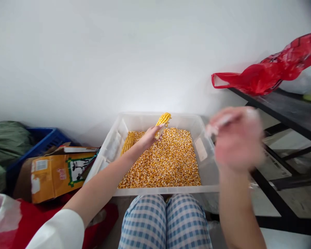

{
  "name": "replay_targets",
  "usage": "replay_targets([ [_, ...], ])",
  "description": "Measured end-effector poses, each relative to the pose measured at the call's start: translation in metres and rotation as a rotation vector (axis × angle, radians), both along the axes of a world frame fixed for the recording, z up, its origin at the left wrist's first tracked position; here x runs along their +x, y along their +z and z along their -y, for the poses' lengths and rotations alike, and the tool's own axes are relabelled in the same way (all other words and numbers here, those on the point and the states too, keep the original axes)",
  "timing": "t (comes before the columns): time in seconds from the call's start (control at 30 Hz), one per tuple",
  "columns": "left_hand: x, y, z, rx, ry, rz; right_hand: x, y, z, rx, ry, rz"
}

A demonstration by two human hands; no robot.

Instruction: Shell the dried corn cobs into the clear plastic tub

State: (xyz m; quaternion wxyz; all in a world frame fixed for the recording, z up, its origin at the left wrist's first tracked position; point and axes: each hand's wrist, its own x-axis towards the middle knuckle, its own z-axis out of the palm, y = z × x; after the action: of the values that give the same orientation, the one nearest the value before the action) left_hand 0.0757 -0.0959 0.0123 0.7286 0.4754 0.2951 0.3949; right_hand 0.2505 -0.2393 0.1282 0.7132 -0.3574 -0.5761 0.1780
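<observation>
My left hand [150,137] is closed around a corn cob [164,119] above the loose kernels. Yellow kernels still cover the cob's upper end, while a bare pale stretch shows near my fingers. Off to the right, my right hand [237,136] is raised beyond the bin's right wall and smeared by motion. Its fingers look bent, but whether they hold anything is unclear. Loose corn kernels [171,162] spread across the floor of a translucent plastic bin [166,190]. Another corn cob [129,141], full of kernels, lies along the left side inside the bin.
A black metal rack [282,107] stands at the right, with a red plastic bag [272,72] on top. At the left are an orange-brown cardboard box [53,173], a blue crate [45,135] and a green sack [9,148]. A white wall rises behind the bin.
</observation>
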Motion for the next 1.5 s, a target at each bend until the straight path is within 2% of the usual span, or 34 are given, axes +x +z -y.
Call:
replay_targets([
  [0.07, 0.002, 0.001, 0.003, 0.000, -0.031, 0.017, -0.007, -0.012, -0.039, -0.093, -0.079, -0.048],
  [0.13, 0.004, 0.003, 0.007, 0.008, -0.048, 0.014, -0.013, -0.034, -0.081, -0.305, -0.113, -0.070],
  [0.17, 0.005, 0.004, 0.009, 0.017, -0.058, 0.009, -0.016, -0.048, -0.098, -0.427, -0.073, -0.082],
  [0.23, 0.006, 0.004, 0.012, 0.032, -0.080, 0.006, -0.021, -0.073, -0.120, -0.636, 0.175, -0.104],
  [0.3, 0.006, 0.003, 0.015, 0.028, -0.108, 0.008, -0.026, -0.092, -0.127, -0.652, 0.362, -0.178],
  [0.4, 0.006, 0.003, 0.019, -0.018, -0.144, 0.002, -0.029, -0.107, -0.122, -0.591, 0.454, -0.272],
  [0.6, 0.006, 0.002, 0.024, -0.161, -0.206, 0.022, -0.025, -0.112, -0.115, -0.614, 0.438, -0.271],
  [0.8, 0.003, 0.001, 0.023, -0.208, -0.264, 0.079, -0.026, -0.112, -0.111, -0.606, 0.376, -0.153],
  [0.97, 0.002, 0.002, 0.021, -0.212, -0.293, 0.113, -0.029, -0.110, -0.109, -0.556, 0.353, -0.142],
  [1.1, 0.003, 0.002, 0.020, -0.172, -0.252, 0.022, -0.028, -0.107, -0.109, -0.567, 0.340, -0.152],
  [1.23, 0.000, 0.004, 0.017, 0.014, -0.202, -0.228, -0.025, -0.108, -0.112, -0.607, 0.356, -0.143],
  [1.33, -0.004, 0.001, 0.011, 0.084, -0.161, -0.310, -0.019, -0.110, -0.116, -0.664, 0.340, -0.049],
  [1.4, -0.006, -0.005, 0.005, 0.078, -0.127, -0.319, -0.011, -0.111, -0.119, -0.706, 0.273, 0.024],
  [1.5, -0.007, -0.015, -0.004, 0.057, -0.030, -0.308, 0.005, -0.115, -0.123, -0.782, 0.057, 0.155],
])
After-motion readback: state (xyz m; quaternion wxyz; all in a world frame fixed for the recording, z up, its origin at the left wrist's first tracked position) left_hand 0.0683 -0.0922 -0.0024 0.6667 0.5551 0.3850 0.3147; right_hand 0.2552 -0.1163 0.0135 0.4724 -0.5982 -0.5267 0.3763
